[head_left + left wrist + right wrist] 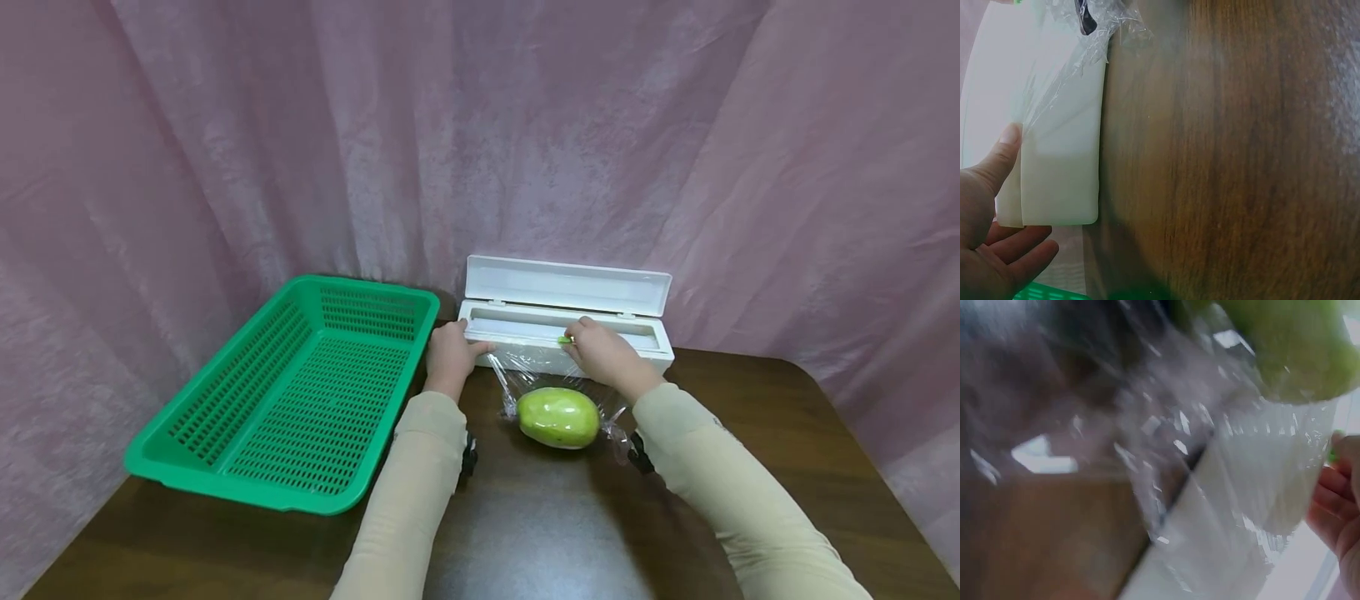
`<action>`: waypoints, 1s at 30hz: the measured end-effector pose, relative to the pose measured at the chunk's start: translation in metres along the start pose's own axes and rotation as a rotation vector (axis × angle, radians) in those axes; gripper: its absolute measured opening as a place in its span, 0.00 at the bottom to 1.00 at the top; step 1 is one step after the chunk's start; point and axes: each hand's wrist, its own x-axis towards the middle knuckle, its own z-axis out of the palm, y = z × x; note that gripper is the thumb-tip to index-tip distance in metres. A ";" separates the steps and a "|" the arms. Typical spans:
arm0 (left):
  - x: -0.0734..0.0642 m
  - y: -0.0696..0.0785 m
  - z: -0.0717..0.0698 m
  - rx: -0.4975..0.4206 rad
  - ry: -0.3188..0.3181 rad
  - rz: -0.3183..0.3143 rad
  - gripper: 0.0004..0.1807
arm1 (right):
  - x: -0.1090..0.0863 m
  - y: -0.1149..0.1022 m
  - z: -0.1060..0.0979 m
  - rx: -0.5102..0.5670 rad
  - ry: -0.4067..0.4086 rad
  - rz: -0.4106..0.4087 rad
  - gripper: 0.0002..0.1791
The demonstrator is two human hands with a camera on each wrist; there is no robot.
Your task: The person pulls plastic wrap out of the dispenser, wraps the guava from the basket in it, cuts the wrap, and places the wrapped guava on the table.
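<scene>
A white cling film dispenser (570, 286) stands on the table with its lid raised. My left hand (448, 354) holds its left end; in the left wrist view the thumb (1007, 147) lies on the dispenser's edge and the fingers reach around the end. My right hand (600, 348) pinches a small green slider cutter (565, 340) on the front edge, around the middle of the dispenser. Clear cling film (1166, 444) stretches from that edge to an oval green fruit (558, 418), which is wrapped in film bunched at both ends.
A green plastic basket (262, 493) with slotted walls stands left of my left arm. The brown wooden table (525, 517) extends toward me, and a pink curtain (555, 125) hangs behind the dispenser.
</scene>
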 end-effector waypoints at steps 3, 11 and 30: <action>-0.002 -0.002 -0.001 0.009 0.008 0.003 0.42 | -0.002 -0.002 0.005 0.105 0.014 0.110 0.19; -0.006 -0.003 0.002 0.004 0.012 0.016 0.41 | -0.003 -0.003 0.018 0.317 0.101 0.260 0.19; -0.004 0.000 -0.001 0.001 0.029 0.025 0.41 | -0.004 -0.004 0.021 0.356 0.228 0.316 0.15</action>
